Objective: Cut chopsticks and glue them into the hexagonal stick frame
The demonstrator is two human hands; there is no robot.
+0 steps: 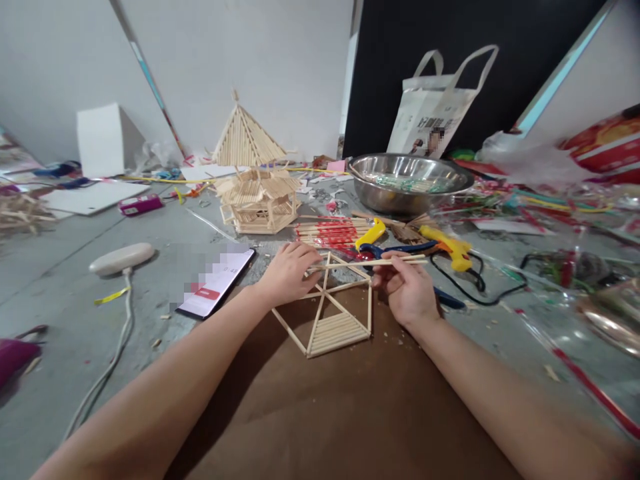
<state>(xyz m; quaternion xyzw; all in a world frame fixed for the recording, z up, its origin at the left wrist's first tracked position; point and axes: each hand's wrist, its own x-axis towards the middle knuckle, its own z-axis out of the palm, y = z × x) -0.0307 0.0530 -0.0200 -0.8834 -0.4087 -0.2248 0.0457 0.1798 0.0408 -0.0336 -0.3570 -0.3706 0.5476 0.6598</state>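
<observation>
My right hand (pixel 413 292) pinched slim sticks (pixel 363 263) between thumb and fingers, holding them crosswise over the far part of the spoked frame (pixel 325 292). My left hand (pixel 290 275) curled at their other end; I could not tell whether it gripped them. The frame lay between my hands on the brown sheet (pixel 320 413), 1 wedge partly filled with slats (pixel 336 333). The pavilion (pixel 257 207) stood beyond.
</observation>
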